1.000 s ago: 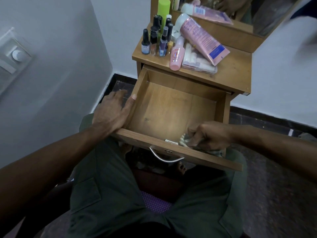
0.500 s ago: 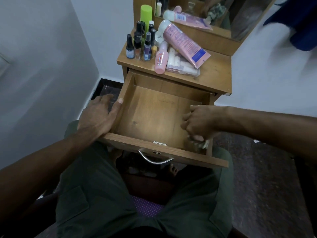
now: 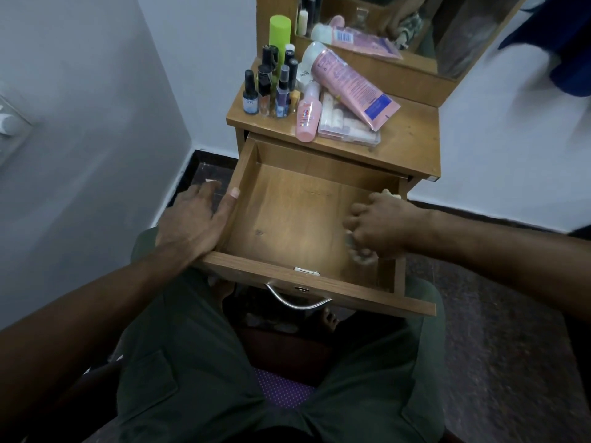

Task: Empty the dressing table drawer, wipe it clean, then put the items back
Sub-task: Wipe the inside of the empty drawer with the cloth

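Cloth (image 3: 361, 255), clutched in the right hand (image 3: 377, 228), has swept from the drawer's (image 3: 287, 219) front to its right wall, left hand (image 3: 195, 225) flat, bracing; wiping continues.

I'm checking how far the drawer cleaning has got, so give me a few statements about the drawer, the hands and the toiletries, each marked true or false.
1. The drawer is pulled out and holds no toiletries. True.
2. The right hand grips a cloth inside the drawer, near its right wall. True.
3. The left hand pulls on the metal handle. False: it rests on the drawer's left wall, and the handle is untouched.
4. The large pink tube stands upright on the tabletop. False: it lies tilted across other items.
5. The small dark-capped bottles stand on the tabletop's left side. True.
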